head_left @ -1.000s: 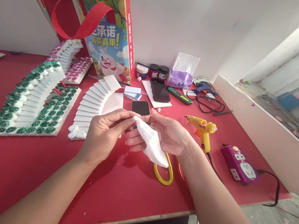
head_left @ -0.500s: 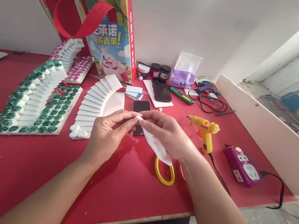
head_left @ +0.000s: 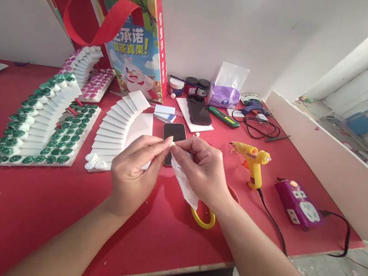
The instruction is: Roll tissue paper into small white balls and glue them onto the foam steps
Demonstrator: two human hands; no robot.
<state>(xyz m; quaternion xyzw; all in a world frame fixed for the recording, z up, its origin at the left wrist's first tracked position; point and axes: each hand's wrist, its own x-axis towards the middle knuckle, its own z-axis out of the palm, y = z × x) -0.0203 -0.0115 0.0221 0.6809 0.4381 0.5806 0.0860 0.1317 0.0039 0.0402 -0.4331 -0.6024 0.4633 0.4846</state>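
Observation:
A thin white strip [head_left: 184,185] hangs from my right hand [head_left: 200,168], whose thumb and fingers pinch it near its rolled tip. My left hand [head_left: 140,166] pinches the same tip, so the fingertips of both hands nearly meet in front of a dark phone [head_left: 175,131]. To the left stands a fan of white folded pieces [head_left: 113,128] with a few white rosettes [head_left: 95,161] at its lower end. Under my right hand a scissors' yellow handle [head_left: 204,224] shows on the red table [head_left: 154,244].
A yellow glue gun [head_left: 253,160] and a purple power socket [head_left: 299,205] lie on the right with cords. Green-and-white decorated pieces [head_left: 62,143] stand left. Behind are a tall bag [head_left: 137,52], jars [head_left: 190,86], a tissue pack [head_left: 225,96] and a green cutter [head_left: 223,117].
Both hands have turned slightly, with the fingers more curled around the strip's tip. The strip's loose end has swung left and down. More of the scissors' red handle shows.

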